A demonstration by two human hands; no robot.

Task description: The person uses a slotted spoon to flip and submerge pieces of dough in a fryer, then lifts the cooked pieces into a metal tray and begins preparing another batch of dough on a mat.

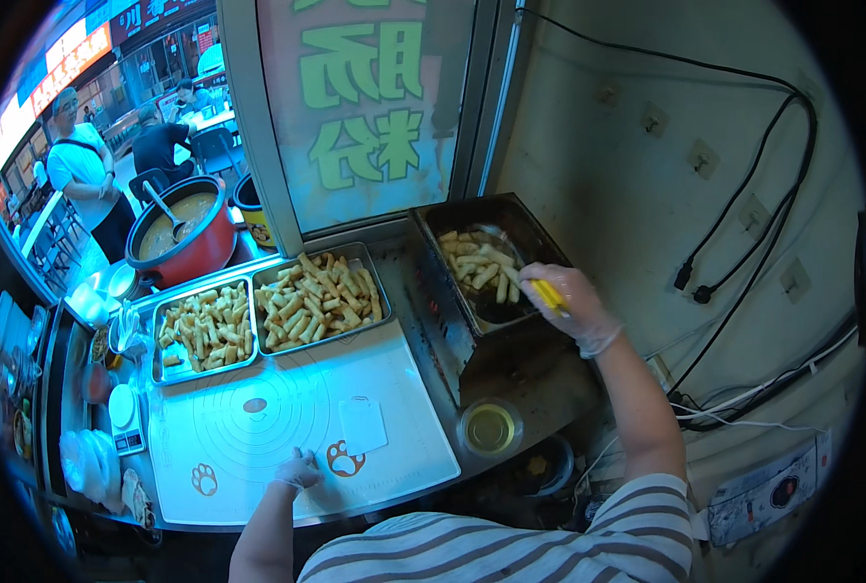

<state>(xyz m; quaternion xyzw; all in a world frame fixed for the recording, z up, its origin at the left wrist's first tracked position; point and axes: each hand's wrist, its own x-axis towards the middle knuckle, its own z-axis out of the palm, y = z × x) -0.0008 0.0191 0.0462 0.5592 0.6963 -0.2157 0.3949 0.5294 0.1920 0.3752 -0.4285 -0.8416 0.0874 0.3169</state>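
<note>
My right hand (566,302), in a clear plastic glove, grips the yellow handle (549,297) of a skimmer or similar tool over the deep fryer (444,306). The tool's metal head is partly visible among pale golden fried dough sticks (477,264) in the fryer's tank. My left hand (298,470), also gloved, rests on the front of a white silicone pastry mat (258,437) and holds nothing. To its right, a white rectangular dough scraper (363,425) lies on the mat. Behind the mat, two metal trays hold many fried sticks, one on the left (211,328) and one on the right (316,299).
A cup of yellow liquid (490,428) stands before the fryer. At left are a kitchen scale (126,419) and plastic bags (90,466). A red pot (200,251) with a ladle sits by the window; people are outside. Black cables (790,189) hang along the right wall.
</note>
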